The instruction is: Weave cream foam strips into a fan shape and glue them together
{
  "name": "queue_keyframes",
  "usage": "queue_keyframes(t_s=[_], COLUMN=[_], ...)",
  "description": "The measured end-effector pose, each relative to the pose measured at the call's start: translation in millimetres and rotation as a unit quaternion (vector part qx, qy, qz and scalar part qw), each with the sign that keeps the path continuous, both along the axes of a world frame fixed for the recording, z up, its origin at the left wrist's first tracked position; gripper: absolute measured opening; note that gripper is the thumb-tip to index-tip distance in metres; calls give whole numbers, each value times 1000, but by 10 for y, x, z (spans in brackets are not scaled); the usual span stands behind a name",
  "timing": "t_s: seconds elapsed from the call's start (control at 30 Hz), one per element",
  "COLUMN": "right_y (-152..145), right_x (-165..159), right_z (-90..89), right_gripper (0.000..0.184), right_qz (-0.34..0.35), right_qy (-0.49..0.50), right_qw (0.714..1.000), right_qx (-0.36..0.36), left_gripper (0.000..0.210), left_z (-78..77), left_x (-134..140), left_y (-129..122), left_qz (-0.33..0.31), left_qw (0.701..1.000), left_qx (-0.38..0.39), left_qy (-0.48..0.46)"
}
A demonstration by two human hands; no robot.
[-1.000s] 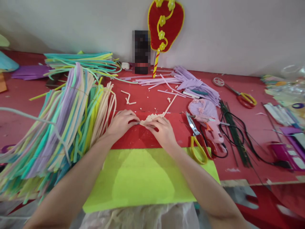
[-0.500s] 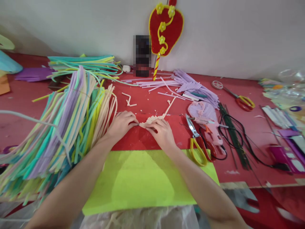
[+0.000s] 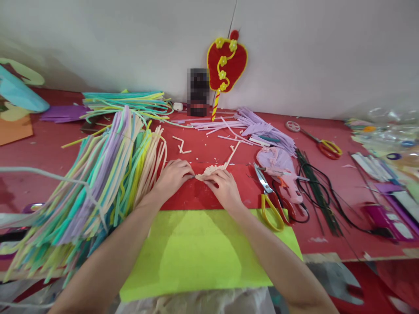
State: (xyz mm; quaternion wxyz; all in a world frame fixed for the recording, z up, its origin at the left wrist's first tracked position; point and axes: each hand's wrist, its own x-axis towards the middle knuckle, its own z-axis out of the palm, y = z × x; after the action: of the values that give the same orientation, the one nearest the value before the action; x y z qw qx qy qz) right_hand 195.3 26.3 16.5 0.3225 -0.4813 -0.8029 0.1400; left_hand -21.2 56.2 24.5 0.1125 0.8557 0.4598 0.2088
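My right hand (image 3: 225, 185) pinches a cream piece of bent pipe cleaner (image 3: 214, 168) with a bumpy, folded edge. One straight cream stem sticks out of it up and to the right. My left hand (image 3: 176, 176) is closed in a pinch close to the piece's left end, its fingertips just short of it. Whatever those fingertips hold is too small to make out. Both hands are over the red tabletop, just beyond a lime-green sheet (image 3: 196, 253). Scissors with yellow and red handles (image 3: 272, 211) lie open to the right of my right hand.
A big bundle of pastel pipe cleaners (image 3: 94, 174) lies on the left. Lilac stems (image 3: 258, 126), a pink glue gun (image 3: 290, 183) and dark green wires (image 3: 316, 192) are on the right. At the back stands a red fan-shaped ornament (image 3: 225, 63) with yellow flowers, beside a blurred-out dark object (image 3: 198, 92).
The camera view has tilted up and shifted slightly left, so most things sit lower and the left side further right. My left fingertips have drawn slightly away from the cream piece.
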Motion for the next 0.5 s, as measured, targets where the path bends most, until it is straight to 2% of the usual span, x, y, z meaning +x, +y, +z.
queue_keyframes(t_s=[0.13,0.3,0.4,0.5], right_y=[19,79,118,144], right_x=[66,169,208,218], right_z=[36,23,-27,-57], right_gripper=[19,26,29,31], right_qz=[-40,-158,-212,-243], right_qy=[29,78,119,110], right_qw=[999,984,970,963], right_qx=[6,31,5,-41], left_gripper=[11,19,17,29], left_z=[-2,-13,10,71], left_x=[22,66,136,256], left_y=[-13,-29,-60,-130], left_qz=[19,52,78,116], left_qw=[998,997,995,992], left_qx=[-42,-45,-53,-48], left_qy=[-31,-43,-27,5])
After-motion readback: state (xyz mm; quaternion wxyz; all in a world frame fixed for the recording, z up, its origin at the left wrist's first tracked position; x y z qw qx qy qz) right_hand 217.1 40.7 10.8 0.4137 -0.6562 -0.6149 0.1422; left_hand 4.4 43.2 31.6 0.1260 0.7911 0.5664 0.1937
